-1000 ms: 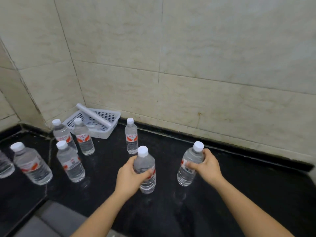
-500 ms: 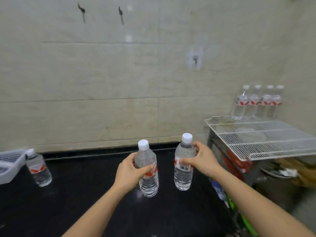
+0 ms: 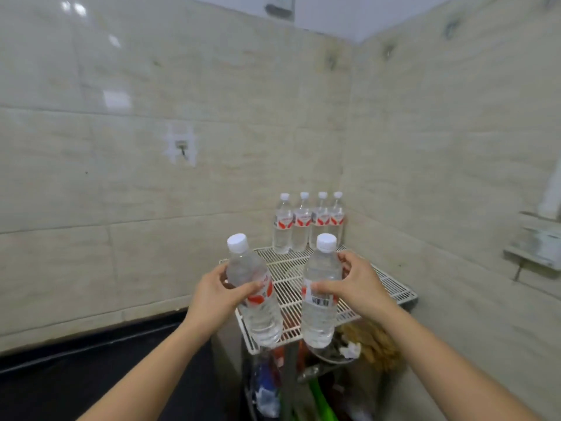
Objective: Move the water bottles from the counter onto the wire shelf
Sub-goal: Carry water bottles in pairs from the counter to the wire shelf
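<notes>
The clear plastic bottle left of centre (image 3: 260, 320) had a white cap and a red-and-white label. The clear plastic bottle right of centre (image 3: 318, 325) showed a black barcode on white. The four clear bottles behind (image 3: 308, 223) wore red-and-white labels. The white wire shelf (image 3: 385, 287) formed a grid. The glossy counter at lower left (image 3: 91, 375) was black, and the wall tiles (image 3: 151, 192) were beige and faintly veined.

1. Pale, glossy tiled walls (image 3: 121, 177) are seen meeting in a corner.
2. A small hook (image 3: 181, 145) is fixed within a white patch on the left wall.
3. A ledge (image 3: 534, 250) is mounted on the right wall.
4. A brownish bundle (image 3: 376, 344), crumpled white paper (image 3: 350, 350) and a green item (image 3: 321, 399) are piled low near the corner; finer detail is blurred.
</notes>
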The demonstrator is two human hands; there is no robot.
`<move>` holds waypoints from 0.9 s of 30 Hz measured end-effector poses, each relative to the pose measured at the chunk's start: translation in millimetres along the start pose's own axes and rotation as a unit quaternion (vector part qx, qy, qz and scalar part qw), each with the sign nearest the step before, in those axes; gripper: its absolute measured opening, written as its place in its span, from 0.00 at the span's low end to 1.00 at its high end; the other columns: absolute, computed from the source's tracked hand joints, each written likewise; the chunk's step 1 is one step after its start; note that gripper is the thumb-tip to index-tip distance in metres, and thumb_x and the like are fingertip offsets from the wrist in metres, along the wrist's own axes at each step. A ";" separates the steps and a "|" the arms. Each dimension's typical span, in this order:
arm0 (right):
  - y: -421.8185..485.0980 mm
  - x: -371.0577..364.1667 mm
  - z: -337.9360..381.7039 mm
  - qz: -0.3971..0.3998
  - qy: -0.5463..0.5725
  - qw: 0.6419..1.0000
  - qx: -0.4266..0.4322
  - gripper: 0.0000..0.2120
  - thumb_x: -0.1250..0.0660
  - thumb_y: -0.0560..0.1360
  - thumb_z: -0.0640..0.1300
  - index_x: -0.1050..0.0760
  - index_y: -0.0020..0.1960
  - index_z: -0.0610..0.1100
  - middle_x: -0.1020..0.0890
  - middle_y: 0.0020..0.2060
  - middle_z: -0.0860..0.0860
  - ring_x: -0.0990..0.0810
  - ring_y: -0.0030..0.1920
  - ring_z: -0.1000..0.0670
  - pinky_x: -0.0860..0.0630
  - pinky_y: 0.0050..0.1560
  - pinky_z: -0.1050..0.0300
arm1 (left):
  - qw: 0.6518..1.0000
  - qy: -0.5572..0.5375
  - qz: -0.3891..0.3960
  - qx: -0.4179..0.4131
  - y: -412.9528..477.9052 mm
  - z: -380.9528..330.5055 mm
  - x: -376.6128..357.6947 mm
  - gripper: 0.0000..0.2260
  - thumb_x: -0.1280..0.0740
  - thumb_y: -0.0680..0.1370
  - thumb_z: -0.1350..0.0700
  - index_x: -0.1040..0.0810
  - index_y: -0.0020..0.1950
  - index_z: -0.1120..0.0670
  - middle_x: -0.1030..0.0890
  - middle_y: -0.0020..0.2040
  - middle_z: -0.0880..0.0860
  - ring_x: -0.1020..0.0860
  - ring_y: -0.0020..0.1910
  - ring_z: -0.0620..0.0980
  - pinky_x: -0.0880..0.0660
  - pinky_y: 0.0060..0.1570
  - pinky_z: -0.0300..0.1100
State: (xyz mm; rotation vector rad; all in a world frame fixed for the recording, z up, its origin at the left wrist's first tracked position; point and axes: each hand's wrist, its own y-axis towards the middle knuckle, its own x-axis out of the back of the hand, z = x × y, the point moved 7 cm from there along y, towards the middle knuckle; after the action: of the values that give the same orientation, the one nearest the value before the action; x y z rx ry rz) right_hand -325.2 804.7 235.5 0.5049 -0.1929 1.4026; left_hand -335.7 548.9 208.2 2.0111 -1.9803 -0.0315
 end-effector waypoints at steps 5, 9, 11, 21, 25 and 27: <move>54.5 47.3 -22.8 -0.026 0.002 1.000 0.004 0.27 0.18 0.61 0.42 0.28 0.53 0.51 0.20 0.44 0.60 0.20 0.45 0.60 0.25 0.42 0.64 | 0.999 0.022 0.015 -0.034 63.1 -20.6 -56.2 0.17 0.22 0.67 0.53 0.21 0.53 0.46 0.15 0.47 0.44 0.16 0.44 0.41 0.21 0.44 0.37; 104.7 60.4 -51.8 -0.030 0.011 0.999 -0.003 0.27 0.18 0.60 0.40 0.26 0.55 0.48 0.16 0.50 0.54 0.17 0.49 0.55 0.20 0.50 0.56 | 0.999 0.029 0.029 -0.030 116.1 -2.7 -84.1 0.20 0.22 0.66 0.52 0.20 0.56 0.50 0.14 0.47 0.47 0.16 0.45 0.44 0.19 0.50 0.47; 129.9 58.7 -59.0 -0.014 0.015 1.000 -0.004 0.27 0.19 0.61 0.39 0.26 0.56 0.48 0.17 0.48 0.56 0.17 0.48 0.57 0.20 0.47 0.60 | 0.999 0.039 0.027 -0.024 143.7 5.2 -90.6 0.19 0.22 0.66 0.52 0.20 0.56 0.50 0.14 0.47 0.47 0.16 0.44 0.44 0.19 0.49 0.47; 249.4 1.6 -69.2 0.084 0.036 0.996 0.019 0.28 0.20 0.62 0.37 0.27 0.57 0.49 0.16 0.53 0.53 0.17 0.52 0.54 0.21 0.51 0.57 | 0.992 0.110 -0.063 0.004 238.1 26.0 -59.4 0.19 0.23 0.67 0.57 0.26 0.54 0.49 0.18 0.45 0.46 0.19 0.41 0.42 0.23 0.38 0.36; 289.4 -39.4 -60.2 0.112 0.022 0.993 0.034 0.29 0.20 0.63 0.40 0.26 0.61 0.46 0.17 0.54 0.53 0.18 0.54 0.51 0.21 0.51 0.56 | 0.986 0.129 -0.104 0.021 264.3 38.8 -35.8 0.27 0.23 0.62 0.52 0.24 0.59 0.52 0.18 0.53 0.51 0.19 0.48 0.50 0.20 0.51 0.50; 305.4 -60.0 -55.9 0.122 0.029 0.991 0.037 0.27 0.21 0.64 0.40 0.26 0.60 0.47 0.17 0.54 0.53 0.18 0.54 0.51 0.22 0.52 0.55 | 0.985 0.124 -0.115 0.019 276.1 44.2 -25.9 0.24 0.23 0.62 0.55 0.24 0.57 0.51 0.18 0.52 0.51 0.18 0.48 0.49 0.20 0.51 0.51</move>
State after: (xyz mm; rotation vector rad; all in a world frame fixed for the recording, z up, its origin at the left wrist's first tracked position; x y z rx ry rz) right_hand -641.4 801.6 229.4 0.5138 -0.1591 1.6669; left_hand -615.2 567.8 226.9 2.1411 -1.6035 0.1976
